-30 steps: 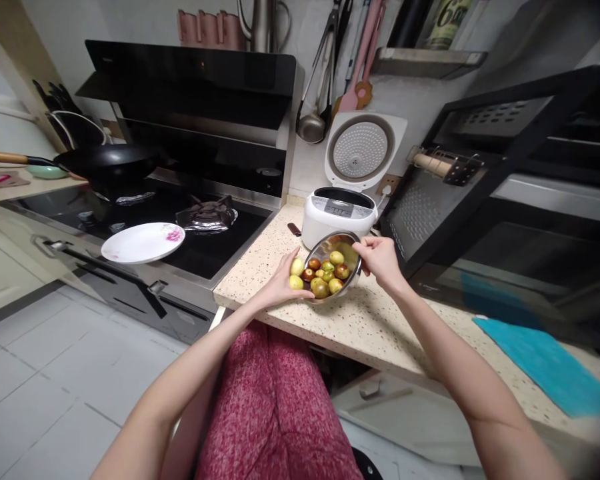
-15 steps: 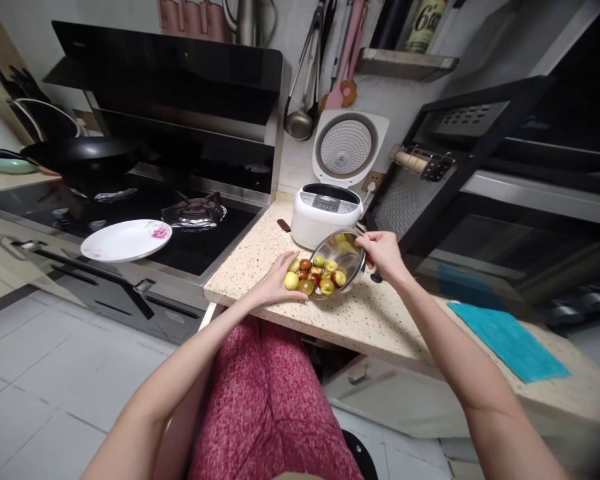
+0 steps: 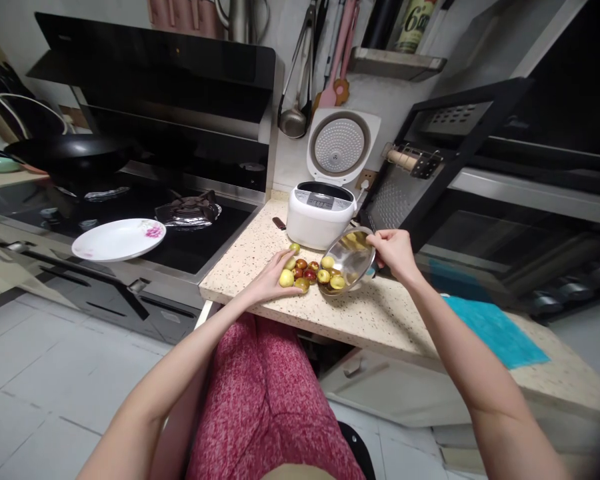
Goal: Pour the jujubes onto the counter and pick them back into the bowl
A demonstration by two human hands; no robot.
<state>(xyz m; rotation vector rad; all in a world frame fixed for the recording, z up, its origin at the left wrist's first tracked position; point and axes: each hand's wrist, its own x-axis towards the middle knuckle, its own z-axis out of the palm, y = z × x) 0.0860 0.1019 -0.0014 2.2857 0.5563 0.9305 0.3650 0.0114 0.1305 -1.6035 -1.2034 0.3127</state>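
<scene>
A steel bowl (image 3: pixel 356 257) stands tipped toward the left on the speckled counter (image 3: pixel 380 313), and my right hand (image 3: pixel 395 252) grips its far rim. Several small green, yellow and red fruits (image 3: pixel 310 272) lie spilled from its mouth onto the counter. My left hand (image 3: pixel 267 280) is cupped open against the left side of the pile, fingers curved around the fruits and touching them near the counter's front edge.
A white rice cooker (image 3: pixel 321 213) with its lid up stands just behind the bowl. To the left are a black hob (image 3: pixel 130 213), a white flowered plate (image 3: pixel 119 239) and a wok (image 3: pixel 67 155). A black dish rack (image 3: pixel 430 167) rises to the right, and a blue cloth (image 3: pixel 490 330) lies beyond.
My right hand has tipped the bowl further over. The fruits have rolled out of it onto the counter against my left hand.
</scene>
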